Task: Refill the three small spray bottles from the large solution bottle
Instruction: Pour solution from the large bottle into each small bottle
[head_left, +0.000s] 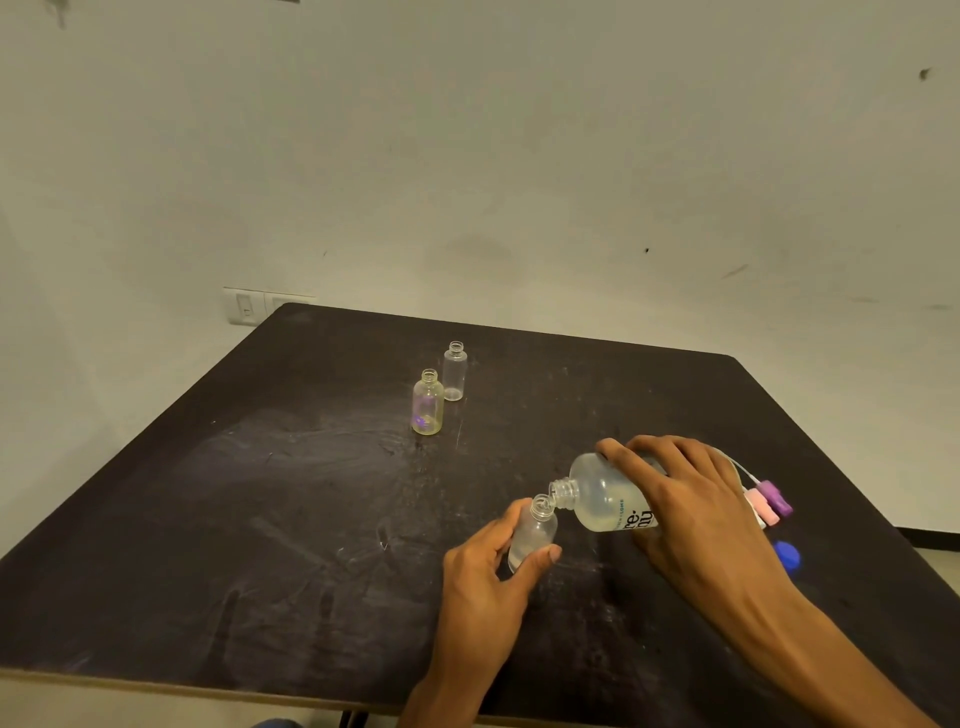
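Note:
My right hand (691, 499) grips the large clear solution bottle (602, 493), tipped on its side with its open neck touching the mouth of a small clear bottle (535, 530). My left hand (488, 577) holds that small bottle upright-tilted just above the dark table (260, 493); a little liquid shows in it. Two more small bottles stand uncapped farther back: a rounder one (428, 402) with a purple glint inside, and a slimmer one (454, 371) behind it.
Pink and purple spray caps (769, 504) with thin tubes lie to the right behind my right hand. A blue cap (787, 556) lies near the table's right edge. A wall with a switch plate (254, 306) stands behind the table.

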